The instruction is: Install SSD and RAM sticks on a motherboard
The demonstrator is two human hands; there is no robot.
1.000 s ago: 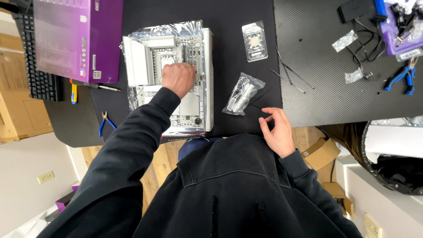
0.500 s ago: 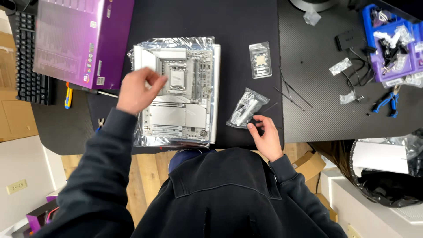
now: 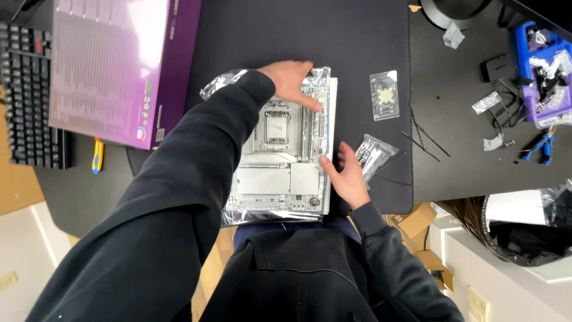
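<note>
A white and silver motherboard (image 3: 280, 161) lies on a silver antistatic bag (image 3: 223, 89) on a black desk mat (image 3: 333, 36). My left hand (image 3: 292, 80) reaches across to the board's far right corner, fingers spread and resting on its top edge. My right hand (image 3: 345, 176) lies open against the board's right edge, fingertips touching the side. Just right of that hand sits a small clear bag of parts (image 3: 372, 156). A clear plastic case holding a processor (image 3: 384, 95) lies further up on the mat.
A purple box (image 3: 119, 65) lies at the upper left beside a black keyboard (image 3: 30, 95) and a yellow-handled tool (image 3: 97, 155). Thin black ties (image 3: 426, 140), small bags, blue pliers (image 3: 536, 148) and a blue parts tray (image 3: 545, 71) sit at right. A bin (image 3: 524, 226) stands lower right.
My left hand moved from the board's left side to its far right corner. My right hand moved from the small bag to the board's right edge.
</note>
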